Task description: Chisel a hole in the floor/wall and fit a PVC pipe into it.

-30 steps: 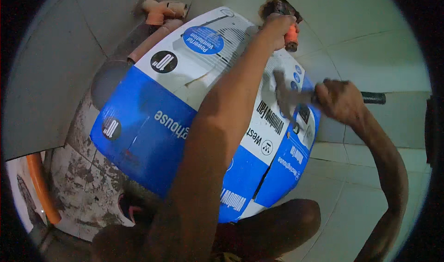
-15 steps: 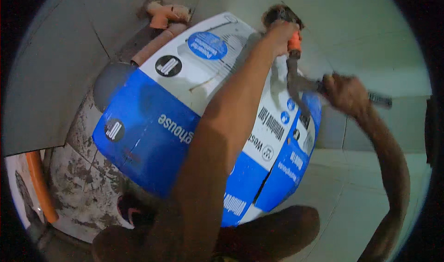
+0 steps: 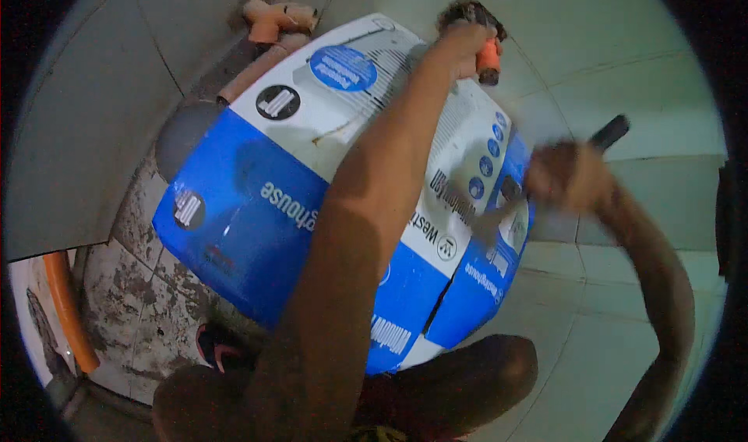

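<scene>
At the far end, my left hand [image 3: 467,48] is wrapped around a chisel with an orange grip [image 3: 488,53] and a dark butt end. Its tip is hidden at a ragged hole [image 3: 474,15] in the tiled wall. Out to the right, my right hand [image 3: 571,178] grips a hammer by its black handle [image 3: 611,133], whose end sticks out past the fist. Motion smears the hammer's head, which hangs toward the cardboard, apart from the chisel. Beneath my left forearm lies a flattened blue and white cardboard box [image 3: 234,200].
An orange pipe tee [image 3: 269,22] and a pipe length [image 3: 261,68] stand at the back left beside a grey rounded fitting [image 3: 183,138]. Dirty, stained floor tiles [image 3: 148,302] show at left, with another orange pipe [image 3: 68,309]. Pale green tiled wall rises on the right.
The hammer has swung away from the chisel's butt, down toward me. My right hand has dropped slightly and turned, while my left hand stays on the chisel at the hole.
</scene>
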A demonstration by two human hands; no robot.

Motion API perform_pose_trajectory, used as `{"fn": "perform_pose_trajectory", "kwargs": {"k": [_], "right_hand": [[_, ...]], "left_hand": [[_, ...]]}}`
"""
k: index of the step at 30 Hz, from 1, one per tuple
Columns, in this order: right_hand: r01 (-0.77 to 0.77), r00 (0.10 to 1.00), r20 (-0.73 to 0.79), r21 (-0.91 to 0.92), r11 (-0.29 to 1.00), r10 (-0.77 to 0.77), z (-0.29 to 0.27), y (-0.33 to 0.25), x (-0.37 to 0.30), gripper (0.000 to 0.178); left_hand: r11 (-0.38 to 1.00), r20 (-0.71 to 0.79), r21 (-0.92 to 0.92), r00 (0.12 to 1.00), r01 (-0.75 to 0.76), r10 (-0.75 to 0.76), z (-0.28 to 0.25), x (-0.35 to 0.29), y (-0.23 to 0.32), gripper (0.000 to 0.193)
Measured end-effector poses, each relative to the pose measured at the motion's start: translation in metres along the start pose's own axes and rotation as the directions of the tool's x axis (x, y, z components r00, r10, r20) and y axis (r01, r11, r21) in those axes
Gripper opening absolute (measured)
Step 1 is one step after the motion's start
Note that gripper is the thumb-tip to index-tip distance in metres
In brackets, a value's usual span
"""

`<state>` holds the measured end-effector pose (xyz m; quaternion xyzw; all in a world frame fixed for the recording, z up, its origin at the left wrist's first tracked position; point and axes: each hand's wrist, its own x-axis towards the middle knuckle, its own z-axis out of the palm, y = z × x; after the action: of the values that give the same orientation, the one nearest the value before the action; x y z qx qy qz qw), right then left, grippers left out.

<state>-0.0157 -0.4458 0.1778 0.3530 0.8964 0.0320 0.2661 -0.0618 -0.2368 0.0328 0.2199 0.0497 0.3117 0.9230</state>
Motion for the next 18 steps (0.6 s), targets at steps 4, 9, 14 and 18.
{"fn": "perform_pose_trajectory", "kwargs": {"k": [4,9,14,18], "right_hand": [[-0.381,0.923,-0.055,-0.261,0.887,0.38,-0.001,-0.009,0.003,0.025],[-0.103,0.989,0.091,-0.168,0.981,0.119,0.018,-0.006,0.003,0.03],[-0.39,0.92,-0.131,-0.232,0.891,0.369,-0.013,-0.007,0.034,0.026],[-0.006,1.0,-0.031,-0.201,0.979,0.0,-0.036,-0.041,0.05,0.027]], "left_hand": [[0.995,0.101,0.1,0.995,-0.011,0.0,-0.013,-0.012,0.006,0.018],[1.0,-0.001,0.003,1.0,0.002,-0.002,-0.023,-0.019,0.0,0.02],[0.991,0.054,0.122,0.997,-0.059,0.053,-0.03,-0.011,0.026,0.017],[0.999,0.085,-0.003,0.995,-0.049,0.049,-0.034,-0.018,0.018,0.016]]}}
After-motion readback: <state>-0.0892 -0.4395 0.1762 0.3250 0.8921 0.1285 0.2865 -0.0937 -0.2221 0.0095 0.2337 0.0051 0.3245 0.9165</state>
